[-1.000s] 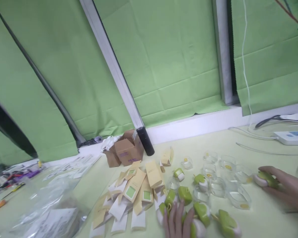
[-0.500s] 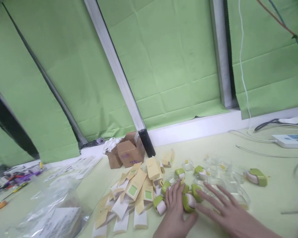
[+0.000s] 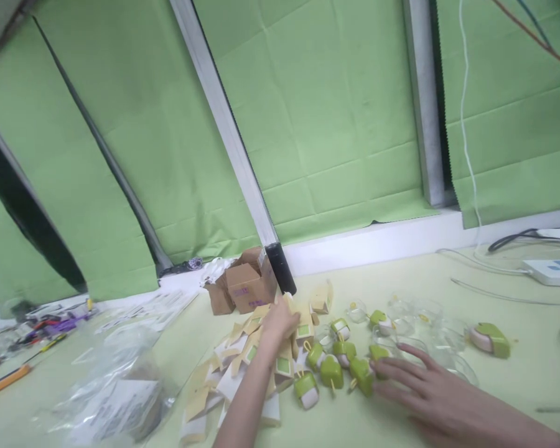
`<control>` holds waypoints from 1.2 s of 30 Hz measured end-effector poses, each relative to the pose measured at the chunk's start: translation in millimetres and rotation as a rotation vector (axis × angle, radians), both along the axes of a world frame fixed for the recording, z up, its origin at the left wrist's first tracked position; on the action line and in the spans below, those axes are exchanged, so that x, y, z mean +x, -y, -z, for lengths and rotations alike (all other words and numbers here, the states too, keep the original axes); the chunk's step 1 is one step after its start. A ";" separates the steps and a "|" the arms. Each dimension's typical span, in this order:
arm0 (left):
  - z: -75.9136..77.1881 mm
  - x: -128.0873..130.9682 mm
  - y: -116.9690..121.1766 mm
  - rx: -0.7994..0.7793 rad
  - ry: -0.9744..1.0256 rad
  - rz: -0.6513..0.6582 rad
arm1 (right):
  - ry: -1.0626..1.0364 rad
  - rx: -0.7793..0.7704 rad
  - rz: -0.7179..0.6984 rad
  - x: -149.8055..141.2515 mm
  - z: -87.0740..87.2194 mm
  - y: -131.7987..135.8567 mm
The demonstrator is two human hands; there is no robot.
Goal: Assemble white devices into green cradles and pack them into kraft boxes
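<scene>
My left hand reaches over a pile of small cream paper boxes with green squares on them. Its fingers are at the upper boxes, and I cannot make out whether they grip one. Spread out, my right hand lies low at the right, fingertips by a green-and-white plastic piece. Between the hands sit several more such pieces, each with a small yellow tab or loop, such as the front one. Behind the right hand are clear plastic covers.
An open cardboard box stands by a black post foot. At left lie a clear plastic bag, an orange-handled tool and assorted tools. One green-and-white piece lies far right, near cables and a white power strip.
My left hand has left the green-and-white pieces and moved left and away from me onto the box pile. My right hand stays beside the pieces. The view has shifted slightly.
</scene>
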State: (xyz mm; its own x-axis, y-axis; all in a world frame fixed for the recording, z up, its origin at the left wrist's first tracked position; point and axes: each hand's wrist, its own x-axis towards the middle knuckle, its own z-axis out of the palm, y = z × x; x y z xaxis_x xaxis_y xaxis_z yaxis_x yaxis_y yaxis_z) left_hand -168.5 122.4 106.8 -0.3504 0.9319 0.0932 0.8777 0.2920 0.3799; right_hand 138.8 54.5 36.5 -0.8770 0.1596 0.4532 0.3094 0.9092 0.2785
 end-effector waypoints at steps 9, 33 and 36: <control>-18.4 29.9 54.9 0.319 0.447 0.140 | -0.320 -0.008 0.078 44.4 -19.9 26.4; 103.2 141.6 123.5 -0.163 2.122 0.536 | -0.412 -0.290 0.191 14.7 35.6 52.5; 105.1 144.6 126.4 -0.226 2.125 0.519 | -0.399 -0.263 0.133 18.8 40.1 49.0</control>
State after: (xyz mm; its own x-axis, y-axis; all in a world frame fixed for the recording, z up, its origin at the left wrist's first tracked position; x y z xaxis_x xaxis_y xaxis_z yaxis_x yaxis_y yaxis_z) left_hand -23.9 -4.0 1.7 0.4557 0.8870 -0.0744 -0.6816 0.4014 0.6118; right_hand 157.6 5.5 -3.7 -0.6071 0.4124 0.6792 0.4636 0.8781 -0.1187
